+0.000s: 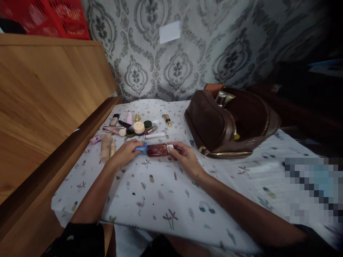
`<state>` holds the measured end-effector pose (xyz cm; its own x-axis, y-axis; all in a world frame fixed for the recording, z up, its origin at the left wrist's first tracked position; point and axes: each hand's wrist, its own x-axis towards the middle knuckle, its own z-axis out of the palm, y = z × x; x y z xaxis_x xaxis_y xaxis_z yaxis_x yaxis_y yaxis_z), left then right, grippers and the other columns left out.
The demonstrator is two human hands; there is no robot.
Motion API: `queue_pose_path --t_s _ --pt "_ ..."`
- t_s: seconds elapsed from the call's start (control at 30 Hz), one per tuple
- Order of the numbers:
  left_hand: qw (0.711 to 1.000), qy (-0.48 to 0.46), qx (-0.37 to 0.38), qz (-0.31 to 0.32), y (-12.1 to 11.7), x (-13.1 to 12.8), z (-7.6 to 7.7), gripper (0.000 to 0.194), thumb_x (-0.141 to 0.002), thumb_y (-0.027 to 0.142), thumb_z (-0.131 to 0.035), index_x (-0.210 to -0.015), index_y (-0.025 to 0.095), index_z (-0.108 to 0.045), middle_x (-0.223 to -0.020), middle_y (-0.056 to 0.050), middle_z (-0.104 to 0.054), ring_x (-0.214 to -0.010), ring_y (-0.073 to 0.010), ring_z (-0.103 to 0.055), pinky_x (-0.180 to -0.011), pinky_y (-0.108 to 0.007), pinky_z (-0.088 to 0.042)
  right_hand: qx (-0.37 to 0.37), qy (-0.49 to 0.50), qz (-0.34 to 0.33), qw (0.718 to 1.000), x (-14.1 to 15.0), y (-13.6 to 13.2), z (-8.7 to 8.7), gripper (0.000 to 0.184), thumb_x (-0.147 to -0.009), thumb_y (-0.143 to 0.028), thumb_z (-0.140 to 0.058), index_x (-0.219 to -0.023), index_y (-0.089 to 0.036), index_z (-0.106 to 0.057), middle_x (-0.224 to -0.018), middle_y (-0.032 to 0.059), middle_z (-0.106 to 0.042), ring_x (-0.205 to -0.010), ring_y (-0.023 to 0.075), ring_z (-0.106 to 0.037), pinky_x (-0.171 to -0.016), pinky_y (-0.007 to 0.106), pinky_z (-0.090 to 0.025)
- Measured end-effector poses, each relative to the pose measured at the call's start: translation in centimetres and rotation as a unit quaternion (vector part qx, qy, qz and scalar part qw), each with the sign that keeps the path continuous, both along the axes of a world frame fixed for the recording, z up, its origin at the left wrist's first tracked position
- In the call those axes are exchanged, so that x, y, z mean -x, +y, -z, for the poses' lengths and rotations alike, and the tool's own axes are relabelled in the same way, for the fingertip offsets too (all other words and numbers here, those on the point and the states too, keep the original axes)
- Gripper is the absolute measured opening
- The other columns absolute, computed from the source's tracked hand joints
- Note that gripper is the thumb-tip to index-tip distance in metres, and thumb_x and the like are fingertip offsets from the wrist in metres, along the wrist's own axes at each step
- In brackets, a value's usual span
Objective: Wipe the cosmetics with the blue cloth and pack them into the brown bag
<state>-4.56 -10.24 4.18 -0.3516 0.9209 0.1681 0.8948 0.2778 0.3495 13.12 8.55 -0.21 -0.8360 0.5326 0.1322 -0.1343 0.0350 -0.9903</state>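
Observation:
A reddish-brown see-through bottle (157,150) with a white cap (170,149) lies level just above or on the patterned cloth, between my hands. My right hand (187,159) pinches the cap end with thumb and fingers. My left hand (125,153) is closed on a crumpled blue cloth or wipe (142,147), which touches the bottle's left end. Close to my left hand are a beige squeeze tube (105,147) and a slim gold-toned tube (112,146). A white stick-shaped tube (155,135) lies just beyond the bottle.
Several cosmetics are grouped behind my left hand, among them a cream-lidded jar (139,128), a dark green jar (147,124) and a pink bottle (129,117). A gold-and-black tube (167,120) lies apart. An unzipped brown bag (209,121) stands right. A wooden panel (53,78) borders the left.

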Motion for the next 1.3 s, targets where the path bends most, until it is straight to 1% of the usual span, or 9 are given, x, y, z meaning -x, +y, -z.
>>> queue_pose_path --t_s 0.17,0.27,0.4,0.53,0.83,0.97,1.07,1.2,1.3 --pt "0.982 0.061 -0.134 -0.121 1.1 -2.4 -1.9 0.017 -0.091 0.022 -0.052 -0.102 0.018 -0.064 -0.097 -0.005 -0.067 -0.091 -0.0204 -0.062 -0.084 -0.033 -0.051 -0.019 0.001 -0.011 1.0 -0.1 0.0 0.0 0.039 -0.079 -0.049 -0.066 -0.099 -0.016 -0.066 -0.058 -0.0032 -0.057 -0.055 0.0129 -0.052 -0.058 0.028 -0.045" --pt "0.986 0.076 -0.144 -0.045 2.9 -5.1 -1.7 0.026 -0.094 0.024 -0.049 -0.117 0.021 -0.061 -0.107 -0.006 -0.065 -0.099 -0.0202 -0.061 -0.087 -0.032 -0.051 -0.023 0.009 -0.016 1.0 -0.1 0.2 0.0 0.036 -0.079 -0.048 -0.067 -0.097 -0.016 -0.065 -0.061 -0.0026 -0.059 -0.055 0.0127 -0.053 -0.059 0.028 -0.046" --pt "0.983 0.17 -0.056 0.041 4.5 -7.1 -0.2 0.036 -0.098 0.028 -0.042 -0.132 0.024 -0.056 -0.107 -0.009 -0.061 -0.1 -0.0217 -0.061 -0.083 -0.032 -0.052 -0.018 0.014 -0.021 1.0 0.0 0.4 0.3 0.033 -0.074 -0.048 -0.07 -0.087 -0.018 -0.064 -0.065 -0.0009 -0.062 -0.057 0.0135 -0.056 -0.059 0.028 -0.049" --pt "0.975 0.218 -0.034 0.014 3.7 -5.8 0.7 0.031 -0.098 0.028 -0.042 -0.122 0.021 -0.061 -0.103 -0.008 -0.062 -0.098 -0.021 -0.061 -0.08 -0.029 -0.052 -0.002 -0.001 -0.013 1.0 0.1 0.5 0.4 0.038 -0.075 -0.051 -0.07 -0.09 -0.017 -0.066 -0.064 -0.0003 -0.063 -0.056 0.0132 -0.055 -0.057 0.028 -0.048" --pt "0.98 0.184 0.007 -0.077 2.1 -4.0 0.2 0.025 -0.098 0.03 -0.042 -0.09 0.019 -0.063 -0.09 -0.006 -0.064 -0.086 -0.0197 -0.062 -0.071 -0.028 -0.048 0.008 -0.017 -0.005 1.0 0.0 0.2 0.0 0.039 -0.076 -0.052 -0.07 -0.094 -0.018 -0.064 -0.063 -0.0016 -0.06 -0.057 0.0126 -0.053 -0.058 0.028 -0.045" --pt "0.98 0.166 0.035 -0.105 2.1 -3.6 0.2 0.023 -0.097 0.029 -0.042 -0.088 0.02 -0.061 -0.089 -0.006 -0.064 -0.084 -0.0205 -0.062 -0.07 -0.029 -0.048 -0.021 -0.012 -0.026 0.999 -0.3 0.4 0.0 0.043 -0.077 -0.046 -0.07 -0.111 -0.019 -0.062 -0.063 -0.0045 -0.057 -0.058 0.0124 -0.052 -0.061 0.029 -0.044" --pt "0.975 0.179 0.017 -0.128 2.0 -3.8 0.5 0.024 -0.097 0.029 -0.042 -0.088 0.019 -0.062 -0.09 -0.007 -0.065 -0.086 -0.0221 -0.062 -0.07 -0.031 -0.048 -0.02 -0.01 -0.026 0.999 -0.3 0.3 0.0 0.042 -0.077 -0.043 -0.07 -0.111 -0.019 -0.064 -0.063 -0.0044 -0.056 -0.059 0.0124 -0.053 -0.061 0.029 -0.045" --pt "0.969 0.221 -0.09 -0.062 2.4 -5.5 1.0 0.03 -0.099 0.029 -0.038 -0.112 0.017 -0.063 -0.095 -0.01 -0.063 -0.093 -0.0234 -0.061 -0.076 -0.033 -0.05 0.006 0.002 -0.021 1.0 -0.1 0.2 0.0 0.037 -0.075 -0.044 -0.072 -0.101 -0.018 -0.066 -0.066 -0.0023 -0.06 -0.058 0.0123 -0.055 -0.058 0.028 -0.048" --pt "0.963 0.248 -0.102 0.015 3.0 -6.8 1.4 0.035 -0.099 0.03 -0.039 -0.129 0.02 -0.056 -0.097 -0.01 -0.063 -0.091 -0.0222 -0.061 -0.075 -0.032 -0.051 0.013 0.013 -0.02 1.0 0.0 0.2 -0.1 0.034 -0.072 -0.043 -0.074 -0.094 -0.018 -0.065 -0.072 -0.0005 -0.063 -0.058 0.0122 -0.056 -0.054 0.026 -0.047"
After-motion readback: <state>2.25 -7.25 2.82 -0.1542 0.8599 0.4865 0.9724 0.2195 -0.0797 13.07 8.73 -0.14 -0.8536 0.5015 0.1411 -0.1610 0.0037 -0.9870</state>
